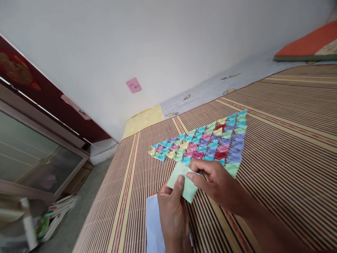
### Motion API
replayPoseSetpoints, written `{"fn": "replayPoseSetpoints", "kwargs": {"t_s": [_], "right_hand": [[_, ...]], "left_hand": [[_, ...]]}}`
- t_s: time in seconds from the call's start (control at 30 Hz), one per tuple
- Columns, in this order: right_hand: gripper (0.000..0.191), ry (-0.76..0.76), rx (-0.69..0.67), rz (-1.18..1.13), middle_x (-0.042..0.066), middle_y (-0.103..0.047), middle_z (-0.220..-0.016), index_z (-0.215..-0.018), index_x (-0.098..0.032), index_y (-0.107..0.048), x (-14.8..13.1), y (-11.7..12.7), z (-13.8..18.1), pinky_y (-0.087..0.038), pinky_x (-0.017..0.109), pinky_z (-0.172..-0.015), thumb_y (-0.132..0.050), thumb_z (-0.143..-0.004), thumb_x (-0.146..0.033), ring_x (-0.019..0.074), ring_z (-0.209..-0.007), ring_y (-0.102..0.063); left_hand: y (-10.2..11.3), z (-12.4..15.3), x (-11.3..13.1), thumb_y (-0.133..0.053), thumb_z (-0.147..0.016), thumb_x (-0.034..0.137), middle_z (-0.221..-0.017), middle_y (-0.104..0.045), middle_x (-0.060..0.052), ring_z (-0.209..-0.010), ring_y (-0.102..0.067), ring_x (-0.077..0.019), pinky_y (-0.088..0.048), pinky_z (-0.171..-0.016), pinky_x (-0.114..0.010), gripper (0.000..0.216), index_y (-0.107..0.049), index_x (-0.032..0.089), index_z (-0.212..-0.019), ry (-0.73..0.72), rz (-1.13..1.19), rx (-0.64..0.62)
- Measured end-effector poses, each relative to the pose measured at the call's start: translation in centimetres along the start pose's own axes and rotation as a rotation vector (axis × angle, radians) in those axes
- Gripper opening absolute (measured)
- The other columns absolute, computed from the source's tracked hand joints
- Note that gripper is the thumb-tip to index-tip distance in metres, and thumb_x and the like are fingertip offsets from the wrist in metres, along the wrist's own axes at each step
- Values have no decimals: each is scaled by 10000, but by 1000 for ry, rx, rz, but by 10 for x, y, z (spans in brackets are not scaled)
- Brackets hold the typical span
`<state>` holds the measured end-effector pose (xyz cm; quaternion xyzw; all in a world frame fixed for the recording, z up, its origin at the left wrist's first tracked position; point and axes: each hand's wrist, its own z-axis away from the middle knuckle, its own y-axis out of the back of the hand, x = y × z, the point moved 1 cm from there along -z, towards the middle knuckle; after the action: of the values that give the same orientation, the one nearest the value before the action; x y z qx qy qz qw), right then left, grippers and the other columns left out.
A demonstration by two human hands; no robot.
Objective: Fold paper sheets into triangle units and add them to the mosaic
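My left hand and my right hand both pinch a pale green paper square, partly folded, just above a striped mat. The left thumb presses on its lower middle; the right fingers grip its right edge. Right behind the paper lies a triangular patchwork of several small folded coloured paper pieces, in blue, pink, green, yellow and purple. A pale blue sheet lies flat under my left wrist.
The mat covers a bed along a white wall with a pink sticky note. An orange cushion lies at the far right. Left of the bed are a dark cabinet with a glass door and stacked books on the floor.
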<state>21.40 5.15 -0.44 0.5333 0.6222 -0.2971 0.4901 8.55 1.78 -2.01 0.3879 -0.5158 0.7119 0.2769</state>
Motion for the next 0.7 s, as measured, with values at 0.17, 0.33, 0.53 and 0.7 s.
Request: {"fn": "replayPoseSetpoints", "kwargs": {"t_s": [0.17,0.33,0.53,0.7], "right_hand": [[278,39,18,-6,-45,-388,-652,-667,-221,-391,-2,1,0,-318,276,-574,-534,-901,-265,134,-620,-374],[283,40,13,-10,-42,-378,-658,-661,-224,-362,-2,1,-1,-315,278,-568,-535,-883,-254,137,-619,-362],[281,26,11,-26,-36,-390,-669,-673,-227,-379,0,2,0,-325,284,-571,-528,-902,-291,143,-624,-379],[307,35,20,-12,-34,-395,-667,-663,-226,-382,2,1,1,-326,291,-578,-511,-932,-299,145,-629,-391]], "left_hand": [[-3,2,0,-907,-640,220,-890,-809,-136,-913,-767,-303,-596,-819,-369,339,-822,119,-952,15,6,4],[-4,4,-1,-902,-680,303,-867,-808,-138,-846,-772,-293,-602,-780,-374,334,-824,119,-948,-12,-15,21],[1,4,-5,-888,-708,334,-902,-813,-132,-755,-765,-261,-600,-707,-342,376,-818,116,-1006,-49,-111,48],[2,4,-7,-884,-719,325,-928,-816,-131,-794,-770,-265,-600,-731,-338,366,-819,124,-1018,-69,-95,32]]}}
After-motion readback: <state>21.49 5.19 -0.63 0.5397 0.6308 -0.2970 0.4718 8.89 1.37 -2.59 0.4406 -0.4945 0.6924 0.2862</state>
